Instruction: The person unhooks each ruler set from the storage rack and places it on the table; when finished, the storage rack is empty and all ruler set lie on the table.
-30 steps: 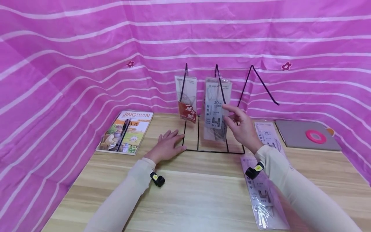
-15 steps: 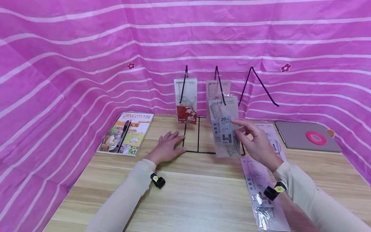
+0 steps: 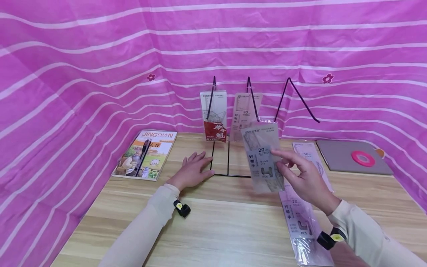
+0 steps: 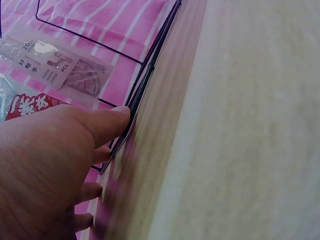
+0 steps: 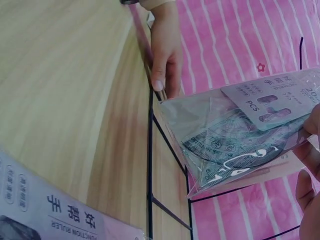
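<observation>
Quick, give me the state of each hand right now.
Left hand: open, flat on the table, fingers at the wire rack's base.
Right hand: pinching a clear ruler packet.

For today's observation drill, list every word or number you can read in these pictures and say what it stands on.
"JINGDIAN": cover of the book on the table.
"20" and "PCS": ruler pack pinched in the right hand.
"20": pack hanging on the rack.
"FUNCTION RULER": pack lying on the table, right wrist view.
Chinese characters and fine print on the packs: too small to read.

Clear glossy plastic ruler packet (image 3: 264, 159), crinkled; thin black metal wire rack (image 3: 230, 148); matt pale wood-grain worktop (image 3: 227, 230); pink striped cloth backdrop (image 3: 100, 74).
</observation>
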Motion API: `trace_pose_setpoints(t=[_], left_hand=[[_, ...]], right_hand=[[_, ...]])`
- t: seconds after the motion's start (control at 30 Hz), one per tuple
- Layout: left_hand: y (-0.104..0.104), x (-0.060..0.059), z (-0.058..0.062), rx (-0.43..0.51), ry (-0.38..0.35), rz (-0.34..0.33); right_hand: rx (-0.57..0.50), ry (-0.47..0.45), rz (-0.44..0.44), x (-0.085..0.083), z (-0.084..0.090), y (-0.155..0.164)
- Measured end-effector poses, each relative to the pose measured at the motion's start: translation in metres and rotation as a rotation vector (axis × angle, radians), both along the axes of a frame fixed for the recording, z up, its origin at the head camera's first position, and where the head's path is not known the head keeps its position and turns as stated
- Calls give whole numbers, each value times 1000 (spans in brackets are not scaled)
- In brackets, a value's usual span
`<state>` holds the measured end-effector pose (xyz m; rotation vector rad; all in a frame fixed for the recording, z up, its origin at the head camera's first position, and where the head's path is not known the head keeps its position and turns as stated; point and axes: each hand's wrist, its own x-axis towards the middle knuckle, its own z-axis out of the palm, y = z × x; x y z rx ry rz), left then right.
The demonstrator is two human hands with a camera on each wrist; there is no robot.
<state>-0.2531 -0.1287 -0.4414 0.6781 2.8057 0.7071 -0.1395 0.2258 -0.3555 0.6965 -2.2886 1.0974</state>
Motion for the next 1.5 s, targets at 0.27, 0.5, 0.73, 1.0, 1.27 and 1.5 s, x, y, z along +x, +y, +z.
trace_pose_setpoints(t=[0.27,0.5,0.73,1.0,1.27,1.5], left_hand=[[3,0,0,-11,-9,-3],[1,-4,8,-18,21,-8],[0,-5,12,-21,17,-6],[-1,-5,11,-22,1,1],[0,-3,7,-14,-13,-3],[1,-3,6,-14,-13,-7]], right_hand=[[5,4,12,18,2,6],[23,-93,40,39,6,13],[56,-188,60,58,3,19],[57,-314,109,70,-14,17],[121,-390,98,75,-40,9],[176,-382,70,76,-53,4]])
